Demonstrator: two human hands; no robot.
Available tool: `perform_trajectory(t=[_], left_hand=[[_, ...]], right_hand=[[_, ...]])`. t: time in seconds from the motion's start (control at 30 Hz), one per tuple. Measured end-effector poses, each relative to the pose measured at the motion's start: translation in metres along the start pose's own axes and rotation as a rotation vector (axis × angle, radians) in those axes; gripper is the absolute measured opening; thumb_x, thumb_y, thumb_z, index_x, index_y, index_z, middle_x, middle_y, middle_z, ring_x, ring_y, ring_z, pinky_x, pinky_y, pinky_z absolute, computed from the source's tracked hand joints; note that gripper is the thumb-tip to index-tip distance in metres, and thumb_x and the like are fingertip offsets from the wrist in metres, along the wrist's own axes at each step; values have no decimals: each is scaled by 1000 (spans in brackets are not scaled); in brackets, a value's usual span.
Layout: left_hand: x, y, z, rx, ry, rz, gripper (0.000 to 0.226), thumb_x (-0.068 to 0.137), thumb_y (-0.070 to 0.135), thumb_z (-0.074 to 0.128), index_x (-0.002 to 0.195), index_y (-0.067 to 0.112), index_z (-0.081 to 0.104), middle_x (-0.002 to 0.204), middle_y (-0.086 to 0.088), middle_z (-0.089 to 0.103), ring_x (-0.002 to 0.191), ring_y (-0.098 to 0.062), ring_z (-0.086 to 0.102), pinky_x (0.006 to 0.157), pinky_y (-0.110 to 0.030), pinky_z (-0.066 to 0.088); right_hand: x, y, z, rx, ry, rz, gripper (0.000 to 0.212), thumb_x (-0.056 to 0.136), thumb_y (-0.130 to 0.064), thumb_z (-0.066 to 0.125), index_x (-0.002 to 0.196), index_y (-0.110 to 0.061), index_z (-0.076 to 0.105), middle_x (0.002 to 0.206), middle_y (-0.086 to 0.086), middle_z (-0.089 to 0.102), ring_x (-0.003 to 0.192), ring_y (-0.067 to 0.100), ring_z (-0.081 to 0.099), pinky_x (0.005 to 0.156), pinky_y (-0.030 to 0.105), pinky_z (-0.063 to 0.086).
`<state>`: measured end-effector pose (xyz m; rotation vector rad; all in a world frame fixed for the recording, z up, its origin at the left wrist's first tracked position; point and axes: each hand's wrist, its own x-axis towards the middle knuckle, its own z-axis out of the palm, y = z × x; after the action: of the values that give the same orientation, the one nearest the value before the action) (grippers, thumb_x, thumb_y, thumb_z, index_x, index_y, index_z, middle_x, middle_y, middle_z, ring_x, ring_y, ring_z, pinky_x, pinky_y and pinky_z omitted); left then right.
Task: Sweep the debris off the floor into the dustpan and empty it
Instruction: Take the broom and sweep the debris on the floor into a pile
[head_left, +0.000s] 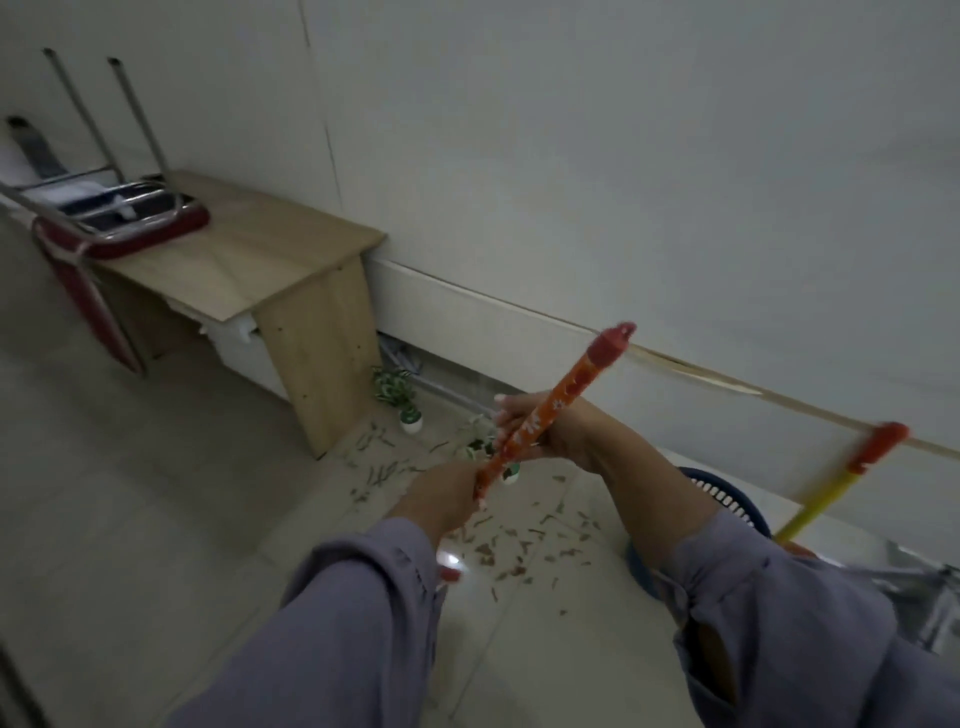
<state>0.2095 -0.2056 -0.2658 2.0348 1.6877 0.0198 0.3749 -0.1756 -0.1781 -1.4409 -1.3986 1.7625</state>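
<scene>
1. Head view: the orange broom handle with white flower print and red cap runs diagonally from frame centre to upper right; its lower end and the bristles are hidden behind the left hand and sleeve.
2. Left hand, centre frame, is wrapped closed around the lower handle, back of the hand to the camera; fingers mostly hidden.
3. Right hand is closed around the handle higher up, wrist bent, forearm running to the lower right.
4. Both lilac-grey sleeves fill the bottom of the frame, cut off at the edge.
5. Scattered brown debris bits lie on the pale tiled floor at centre, beyond and under the hands, some by the desk foot.
6. A second yellow pole with red grip at right is motion-blurred; what it belongs to is unclear.
7. Dark blue perforated plastic basket at right, mostly hidden by the right arm.
8. Small potted green plants by the wall, partly behind the hands.
9. Light wooden desk at upper left carries an upturned red-cushioned metal chair, cut off at the left edge.
10. No readable writing.
</scene>
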Motion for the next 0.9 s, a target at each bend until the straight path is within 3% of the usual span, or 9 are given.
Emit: perform_trajectory(t=[0.1,0.2,0.27,0.33,0.4,0.57,0.67,0.8,0.9], left_hand=[[0,-42,-2,28,5,-67,27,89,17,56,116,19,58,113,-7,64,105,-30,62,90,-41,53],[8,-77,-1,157,22,-88,29,91,15,51,119,19,53,119,-7,61,108,-28,59,90,-39,49],[17,-97,1,212,32,-95,28,91,11,48,118,19,51,121,-7,60,110,-27,58,90,-39,47],[28,-114,-1,233,37,-121,28,92,9,46,118,19,50,121,-6,60,110,-27,58,88,-39,47],[43,-129,-5,239,41,-149,27,92,10,47,116,21,49,119,-4,61,109,-27,58,86,-39,47],[83,-158,-16,217,55,-205,22,93,11,46,113,20,49,115,-6,61,104,-28,58,81,-37,46],[106,-177,-19,197,78,-206,19,93,13,47,111,21,48,115,-4,61,104,-27,57,78,-38,44],[133,-205,-20,199,81,-201,21,93,19,51,113,22,48,116,-1,60,108,-25,56,74,-35,39],[153,-227,-23,165,88,-189,19,94,23,50,113,23,50,116,-1,59,109,-24,55,77,-37,44]], right_hand=[[34,-6,24,-213,-149,56,15,77,-14,79,87,-9,70,84,10,72,82,23,66,90,39,53],[71,-10,46,-455,-272,110,27,69,-12,83,91,-17,68,93,6,69,87,20,65,92,39,52],[93,-12,60,-570,-316,143,33,69,-10,81,97,-17,67,94,3,69,84,18,68,79,31,57],[117,-12,70,-469,-335,213,36,73,3,75,105,-8,64,92,7,67,73,16,70,62,25,58],[138,-18,77,-363,-345,269,41,75,11,70,112,-5,60,92,11,63,68,18,70,57,25,60],[203,-27,80,-425,-326,279,47,77,2,73,122,-5,59,99,12,64,72,20,69,75,32,59],[233,-32,81,-443,-430,423,26,92,-11,61,116,-1,58,94,8,64,75,14,65,81,32,58],[264,-41,91,-388,-547,692,37,103,-18,37,131,6,42,91,10,66,54,9,67,46,18,54],[288,-47,99,-392,-523,680,16,102,-11,39,107,0,49,81,8,62,39,4,53,36,16,45]])
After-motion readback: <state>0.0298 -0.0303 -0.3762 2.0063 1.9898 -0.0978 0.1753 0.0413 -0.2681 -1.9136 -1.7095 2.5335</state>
